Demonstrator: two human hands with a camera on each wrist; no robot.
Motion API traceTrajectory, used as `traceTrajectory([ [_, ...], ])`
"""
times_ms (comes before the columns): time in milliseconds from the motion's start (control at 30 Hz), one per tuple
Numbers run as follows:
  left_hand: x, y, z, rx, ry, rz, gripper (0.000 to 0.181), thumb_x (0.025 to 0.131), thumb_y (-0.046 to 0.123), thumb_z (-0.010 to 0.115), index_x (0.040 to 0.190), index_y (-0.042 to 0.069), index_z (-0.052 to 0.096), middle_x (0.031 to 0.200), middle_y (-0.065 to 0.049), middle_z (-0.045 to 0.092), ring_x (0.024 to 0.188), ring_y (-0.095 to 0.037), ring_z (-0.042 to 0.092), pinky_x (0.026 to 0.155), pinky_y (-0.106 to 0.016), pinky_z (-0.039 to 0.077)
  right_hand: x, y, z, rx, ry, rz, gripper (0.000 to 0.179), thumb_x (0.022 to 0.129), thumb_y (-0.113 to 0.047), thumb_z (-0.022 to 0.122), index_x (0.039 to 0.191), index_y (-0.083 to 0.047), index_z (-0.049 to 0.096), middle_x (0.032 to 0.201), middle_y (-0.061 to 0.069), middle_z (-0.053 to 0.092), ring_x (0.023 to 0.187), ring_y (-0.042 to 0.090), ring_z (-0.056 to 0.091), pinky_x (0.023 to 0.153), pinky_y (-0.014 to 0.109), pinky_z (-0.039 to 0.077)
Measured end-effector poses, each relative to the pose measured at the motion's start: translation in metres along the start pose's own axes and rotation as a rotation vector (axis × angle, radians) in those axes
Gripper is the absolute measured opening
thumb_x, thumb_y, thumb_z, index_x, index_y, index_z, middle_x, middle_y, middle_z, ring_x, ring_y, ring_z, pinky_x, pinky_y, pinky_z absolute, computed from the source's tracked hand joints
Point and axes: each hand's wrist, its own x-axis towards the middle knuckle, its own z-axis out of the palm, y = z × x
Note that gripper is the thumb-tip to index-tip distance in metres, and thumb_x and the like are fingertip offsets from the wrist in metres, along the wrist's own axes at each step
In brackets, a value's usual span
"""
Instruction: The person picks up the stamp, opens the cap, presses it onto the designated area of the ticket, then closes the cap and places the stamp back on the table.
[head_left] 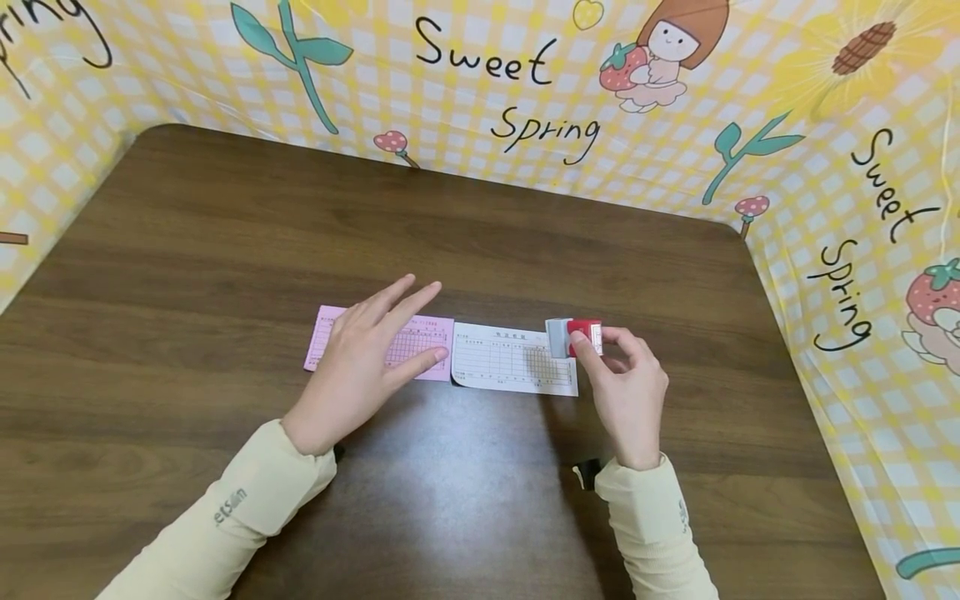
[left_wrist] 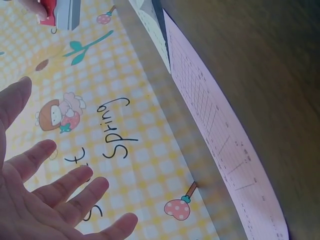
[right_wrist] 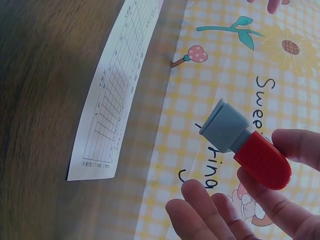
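Note:
My right hand [head_left: 633,396] pinches a stamp with a red handle [right_wrist: 262,160] and a grey base [right_wrist: 225,127] between thumb and fingers. The stamp is held sideways above the right end of a white printed receipt form [head_left: 487,358], its grey base toward the left. Spread and holding nothing, my left hand [head_left: 352,362] hovers over a pink printed form [head_left: 423,333] and hides its middle part in the head view. The two forms lie end to end, pink at left and white at right, with the white form's lower left corner curled.
Dark wooden tabletop [head_left: 450,225] surrounds the forms on every side. A yellow checked cloth [head_left: 450,108] with "Sweet Spring" lettering stands like a wall along the table's back and sides. Black straps [head_left: 588,475] show at the cuffs of the cream sleeves [head_left: 652,525].

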Motion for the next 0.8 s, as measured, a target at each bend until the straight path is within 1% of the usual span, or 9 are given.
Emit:
traceTrajectory([
  [167,0.000,0.002,0.002,-0.020,-0.015,-0.008,0.073,0.091,0.034,0.078,0.155,0.021,0.045,0.159,-0.016,0.038,0.142,-0.040,0.040,0.111,-0.066,0.025,-0.001,-0.002,0.002,-0.001,-0.009,-0.001,0.027,0.091,-0.031,0.077,0.107,-0.009,0.076,0.111,0.009,0.068,0.094,0.034,0.074,0.080,0.041,0.055],
  [433,-0.001,0.005,0.008,-0.029,-0.021,0.003,0.073,0.091,0.036,0.078,0.155,0.023,0.045,0.160,-0.015,0.038,0.143,-0.039,0.040,0.111,-0.066,0.025,-0.003,-0.001,0.006,0.007,0.005,-0.047,0.027,0.089,-0.031,0.079,0.104,-0.009,0.077,0.105,0.008,0.068,0.092,0.027,0.075,0.075,0.035,0.051],
  [633,-0.001,0.009,0.012,-0.033,-0.018,0.013,0.073,0.090,0.036,0.078,0.154,0.022,0.046,0.159,-0.015,0.039,0.142,-0.038,0.041,0.111,-0.065,0.025,-0.004,-0.002,0.009,0.008,-0.002,-0.049,0.027,0.089,-0.031,0.080,0.104,-0.009,0.077,0.107,0.007,0.069,0.092,0.025,0.073,0.074,0.036,0.051],
  [800,0.000,0.012,0.016,-0.041,-0.039,0.012,0.074,0.090,0.036,0.079,0.155,0.023,0.045,0.159,-0.015,0.039,0.142,-0.037,0.041,0.111,-0.065,0.025,-0.006,-0.005,0.010,0.014,-0.018,-0.040,0.028,0.089,-0.031,0.079,0.106,-0.009,0.077,0.107,0.007,0.068,0.093,0.025,0.072,0.075,0.037,0.051],
])
